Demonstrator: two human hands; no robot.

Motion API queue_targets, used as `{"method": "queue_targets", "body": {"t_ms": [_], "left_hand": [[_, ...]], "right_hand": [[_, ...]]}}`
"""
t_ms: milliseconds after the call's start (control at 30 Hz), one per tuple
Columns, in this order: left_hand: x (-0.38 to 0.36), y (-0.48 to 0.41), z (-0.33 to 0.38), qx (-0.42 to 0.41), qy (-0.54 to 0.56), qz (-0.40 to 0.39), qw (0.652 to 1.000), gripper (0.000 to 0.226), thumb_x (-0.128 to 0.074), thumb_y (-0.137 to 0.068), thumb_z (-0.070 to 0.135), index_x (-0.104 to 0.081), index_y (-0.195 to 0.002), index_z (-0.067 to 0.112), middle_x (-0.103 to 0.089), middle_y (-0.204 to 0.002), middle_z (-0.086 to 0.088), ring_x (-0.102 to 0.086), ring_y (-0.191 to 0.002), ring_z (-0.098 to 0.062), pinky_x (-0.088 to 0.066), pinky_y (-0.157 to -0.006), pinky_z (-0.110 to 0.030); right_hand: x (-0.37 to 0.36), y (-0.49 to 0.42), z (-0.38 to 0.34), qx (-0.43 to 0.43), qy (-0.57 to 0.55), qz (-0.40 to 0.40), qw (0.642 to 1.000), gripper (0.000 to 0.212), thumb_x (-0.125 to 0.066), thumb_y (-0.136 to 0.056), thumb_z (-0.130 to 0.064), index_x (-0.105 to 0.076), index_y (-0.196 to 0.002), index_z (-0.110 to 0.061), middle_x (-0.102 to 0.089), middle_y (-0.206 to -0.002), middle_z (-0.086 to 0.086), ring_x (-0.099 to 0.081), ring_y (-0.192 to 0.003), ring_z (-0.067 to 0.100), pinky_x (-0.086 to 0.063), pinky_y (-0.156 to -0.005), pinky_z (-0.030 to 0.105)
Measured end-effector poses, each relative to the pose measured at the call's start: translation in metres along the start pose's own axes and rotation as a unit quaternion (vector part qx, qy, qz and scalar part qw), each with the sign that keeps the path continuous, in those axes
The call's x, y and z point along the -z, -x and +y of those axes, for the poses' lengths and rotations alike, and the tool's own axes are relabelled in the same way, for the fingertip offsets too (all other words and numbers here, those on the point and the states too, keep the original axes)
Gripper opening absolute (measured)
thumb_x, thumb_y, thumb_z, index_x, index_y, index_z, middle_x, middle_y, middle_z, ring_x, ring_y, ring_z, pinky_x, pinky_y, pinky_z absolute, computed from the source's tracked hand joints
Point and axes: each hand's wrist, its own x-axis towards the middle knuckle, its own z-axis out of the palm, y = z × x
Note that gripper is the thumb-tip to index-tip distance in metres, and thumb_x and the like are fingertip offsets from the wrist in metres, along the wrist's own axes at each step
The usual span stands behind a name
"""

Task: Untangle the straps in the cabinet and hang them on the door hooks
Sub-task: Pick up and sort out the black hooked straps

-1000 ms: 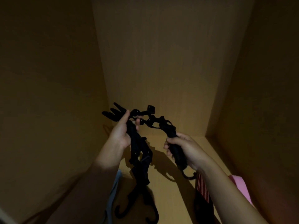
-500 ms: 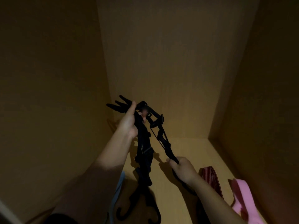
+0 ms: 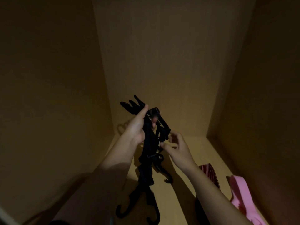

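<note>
A tangle of black straps (image 3: 148,148) with buckles and hooked ends hangs inside the wooden cabinet. My left hand (image 3: 138,125) grips the bundle near its top, and several black clip ends stick up past my fingers. The rest of the bundle hangs down to the shelf floor, where black hooks (image 3: 138,210) lie. My right hand (image 3: 176,147) is just right of the bundle, its fingers curled at a loose strap loop by the buckle. Motion blur hides whether it pinches the loop.
The cabinet's back wall (image 3: 162,62) and side walls close in on three sides. A dark red striped strap (image 3: 209,173) and a pink strap (image 3: 241,195) lie on the shelf floor (image 3: 186,189) at the right.
My right hand let go of the strap end it had pulled down and rose back to the bundle by the buckle. My left hand lifted the bundle slightly.
</note>
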Motion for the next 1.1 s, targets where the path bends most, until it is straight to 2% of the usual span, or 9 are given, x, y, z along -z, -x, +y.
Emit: {"method": "queue_targets", "body": {"t_ms": [167,333,400,533,733,833,933,1000,1100], "left_hand": [[-0.003,0.003,-0.003,0.012,-0.016,-0.020,1.000,0.033,-0.050,-0.092,0.038,-0.065,-0.092,0.008,-0.070,-0.093,-0.006,-0.056,-0.043,-0.002,-0.045,-0.041,-0.012],[0.003,0.006,-0.003,-0.016,-0.073,0.036,0.997,0.022,-0.058,-0.087,0.037,-0.063,-0.086,0.016,-0.064,-0.050,0.006,-0.053,-0.040,-0.003,-0.044,-0.041,-0.014],[0.007,0.004,-0.004,-0.019,-0.104,0.057,0.993,0.024,-0.061,-0.085,0.040,-0.063,-0.087,0.016,-0.058,-0.046,0.007,-0.049,-0.040,-0.004,-0.042,-0.042,-0.016],[0.014,0.004,-0.007,-0.012,-0.175,0.084,0.981,0.031,-0.062,-0.081,0.047,-0.061,-0.081,0.016,-0.055,-0.058,0.006,-0.041,-0.045,-0.007,-0.038,-0.047,-0.020],[0.021,0.003,-0.002,0.070,-0.094,0.051,0.992,0.034,-0.060,-0.083,0.047,-0.060,-0.093,0.015,-0.050,-0.052,0.007,-0.037,-0.033,-0.004,-0.035,-0.035,-0.013],[0.020,0.004,0.006,0.136,-0.024,-0.009,0.990,0.036,-0.054,-0.087,0.046,-0.060,-0.091,0.011,-0.050,-0.042,0.007,-0.042,-0.030,-0.005,-0.036,-0.033,-0.011],[0.014,0.007,0.011,0.162,0.005,-0.039,0.986,0.036,-0.049,-0.089,0.047,-0.058,-0.084,0.012,-0.049,-0.039,0.007,-0.042,-0.026,-0.006,-0.033,-0.029,-0.012],[0.012,0.007,0.011,0.150,-0.007,-0.037,0.988,0.034,-0.050,-0.089,0.046,-0.058,-0.085,0.013,-0.048,-0.039,0.008,-0.042,-0.027,-0.006,-0.033,-0.030,-0.011],[0.014,0.007,0.010,0.118,-0.010,-0.030,0.993,0.032,-0.053,-0.088,0.045,-0.058,-0.086,0.014,-0.046,-0.040,0.008,-0.039,-0.028,-0.005,-0.033,-0.031,-0.011]], "right_hand": [[-0.003,0.001,-0.036,0.041,-0.058,-0.015,0.997,0.013,-0.059,-0.088,-0.012,-0.053,-0.099,-0.014,-0.059,-0.085,-0.004,-0.059,-0.067,-0.007,-0.048,-0.059,0.009],[0.002,-0.005,-0.042,0.014,-0.047,0.045,0.998,0.004,-0.056,-0.086,-0.012,-0.058,-0.088,-0.016,-0.053,-0.096,0.005,-0.055,-0.083,0.017,-0.047,-0.071,0.030],[0.006,-0.007,-0.048,-0.003,-0.072,0.046,0.996,0.006,-0.055,-0.087,-0.011,-0.059,-0.087,-0.016,-0.056,-0.087,0.003,-0.054,-0.074,0.014,-0.043,-0.063,0.025],[0.017,-0.012,-0.054,-0.030,-0.204,0.021,0.978,0.013,-0.049,-0.089,-0.010,-0.057,-0.080,-0.014,-0.055,-0.068,0.003,-0.051,-0.062,0.014,-0.043,-0.072,0.029],[0.025,-0.014,-0.046,-0.146,-0.413,-0.116,0.892,0.026,-0.038,-0.091,-0.021,-0.056,-0.079,-0.008,-0.040,-0.043,-0.005,-0.029,-0.032,0.004,-0.029,-0.035,0.015],[0.025,-0.011,-0.041,-0.139,-0.319,-0.126,0.929,0.012,-0.054,-0.084,-0.022,-0.055,-0.083,-0.010,-0.039,-0.048,-0.006,-0.030,-0.039,0.004,-0.027,-0.038,0.015],[0.021,-0.009,-0.038,-0.115,-0.292,-0.141,0.939,0.008,-0.058,-0.080,-0.009,-0.053,-0.075,-0.013,-0.053,-0.069,0.001,-0.050,-0.062,0.010,-0.041,-0.056,0.020],[0.019,-0.008,-0.036,-0.113,-0.344,-0.142,0.921,0.017,-0.057,-0.077,-0.006,-0.060,-0.062,-0.014,-0.058,-0.075,0.006,-0.056,-0.070,0.014,-0.047,-0.066,0.025],[0.020,-0.010,-0.033,-0.122,-0.441,-0.212,0.864,0.029,-0.075,-0.058,-0.021,-0.047,-0.055,-0.017,-0.043,-0.045,-0.002,-0.040,-0.039,0.009,-0.039,-0.044,0.020]]}}
